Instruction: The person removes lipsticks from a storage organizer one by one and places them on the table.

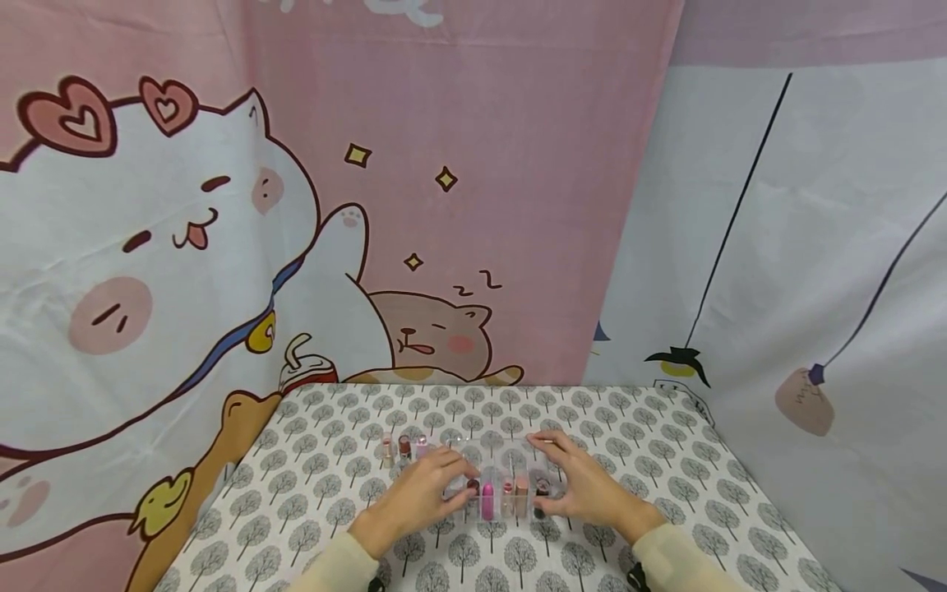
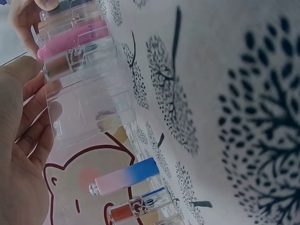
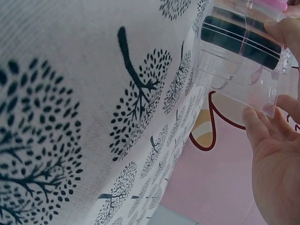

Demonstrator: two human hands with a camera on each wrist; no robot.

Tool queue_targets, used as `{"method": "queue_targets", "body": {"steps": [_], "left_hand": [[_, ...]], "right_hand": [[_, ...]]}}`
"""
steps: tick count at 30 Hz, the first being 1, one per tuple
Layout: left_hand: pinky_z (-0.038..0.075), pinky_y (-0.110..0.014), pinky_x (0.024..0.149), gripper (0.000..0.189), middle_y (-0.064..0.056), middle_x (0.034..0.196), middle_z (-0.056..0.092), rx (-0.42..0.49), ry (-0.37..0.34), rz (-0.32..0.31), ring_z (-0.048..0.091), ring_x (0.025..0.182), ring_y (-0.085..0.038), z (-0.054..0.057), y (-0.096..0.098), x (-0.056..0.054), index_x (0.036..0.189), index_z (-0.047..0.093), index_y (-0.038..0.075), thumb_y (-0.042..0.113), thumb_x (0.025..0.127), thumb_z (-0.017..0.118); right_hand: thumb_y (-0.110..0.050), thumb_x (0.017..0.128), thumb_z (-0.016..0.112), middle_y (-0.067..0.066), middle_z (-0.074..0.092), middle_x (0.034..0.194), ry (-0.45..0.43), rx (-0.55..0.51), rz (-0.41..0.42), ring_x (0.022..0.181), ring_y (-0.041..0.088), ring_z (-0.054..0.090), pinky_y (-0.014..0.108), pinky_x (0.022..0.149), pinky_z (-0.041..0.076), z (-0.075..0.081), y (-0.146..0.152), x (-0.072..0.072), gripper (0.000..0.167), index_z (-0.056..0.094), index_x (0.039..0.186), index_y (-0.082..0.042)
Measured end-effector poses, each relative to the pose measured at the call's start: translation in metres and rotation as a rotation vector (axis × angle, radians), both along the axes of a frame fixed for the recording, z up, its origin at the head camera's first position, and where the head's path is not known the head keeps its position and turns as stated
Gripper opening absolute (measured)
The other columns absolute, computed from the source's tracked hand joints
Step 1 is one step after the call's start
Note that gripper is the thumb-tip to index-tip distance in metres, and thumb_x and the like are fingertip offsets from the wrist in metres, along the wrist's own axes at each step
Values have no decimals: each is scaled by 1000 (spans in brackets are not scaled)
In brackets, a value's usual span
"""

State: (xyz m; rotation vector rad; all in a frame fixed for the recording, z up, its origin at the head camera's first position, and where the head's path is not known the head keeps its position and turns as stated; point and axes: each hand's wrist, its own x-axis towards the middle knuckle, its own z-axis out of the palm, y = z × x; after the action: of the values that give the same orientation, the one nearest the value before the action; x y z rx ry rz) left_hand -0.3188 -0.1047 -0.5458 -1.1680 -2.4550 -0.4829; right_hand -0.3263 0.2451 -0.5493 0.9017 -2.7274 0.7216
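Observation:
A clear plastic lipstick organizer (image 1: 494, 450) stands on the table between the hands, several lipsticks along its front row. Among these are a bright pink lipstick (image 1: 487, 501), a rose-beige lipstick (image 1: 521, 497) and a dark tube (image 3: 241, 42). My left hand (image 1: 429, 492) grips the organizer's left side, its thumb at the front beside a brown-red lipstick tube (image 2: 57, 67) and its other fingers behind the clear wall. On the right side, my right hand (image 1: 588, 489) holds the organizer with the thumb near the dark tube and fingertips at the back corner.
Left of the organizer, a silver-based lipstick (image 1: 387, 451), a dark red-capped tube (image 1: 404, 446) and a pink-to-blue tube (image 2: 129, 177) stand upright. The table wears a white tree-print cloth (image 1: 311, 493). Behind it hangs a pink cartoon curtain (image 1: 547, 205).

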Motion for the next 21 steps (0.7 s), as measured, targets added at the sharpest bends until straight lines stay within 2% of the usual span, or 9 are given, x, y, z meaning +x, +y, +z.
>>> {"method": "queue_targets", "body": {"steps": [8,15,21], "left_hand": [[68,-32,111,23,8,128,85,-9,-10,15,76,121,-11,-1,1,-1,131,83,23,33,110,84],[67,-38,117,24,8,131,85,-19,-32,23,77,127,-13,2,2,0,132,83,23,34,110,83],[67,-38,116,24,8,130,85,-24,-28,19,78,126,-13,3,3,0,131,84,23,35,110,83]], "right_hand": [[-41,91,101,7,52,176,8,-5,-2,152,39,65,67,119,64,0,-1,0,105,47,178,-17],[-41,90,101,12,53,176,27,-2,-1,150,38,67,66,118,65,0,0,1,105,48,177,-16],[-41,90,101,9,53,176,15,-4,-2,150,37,66,66,118,65,0,0,1,105,48,177,-16]]}}
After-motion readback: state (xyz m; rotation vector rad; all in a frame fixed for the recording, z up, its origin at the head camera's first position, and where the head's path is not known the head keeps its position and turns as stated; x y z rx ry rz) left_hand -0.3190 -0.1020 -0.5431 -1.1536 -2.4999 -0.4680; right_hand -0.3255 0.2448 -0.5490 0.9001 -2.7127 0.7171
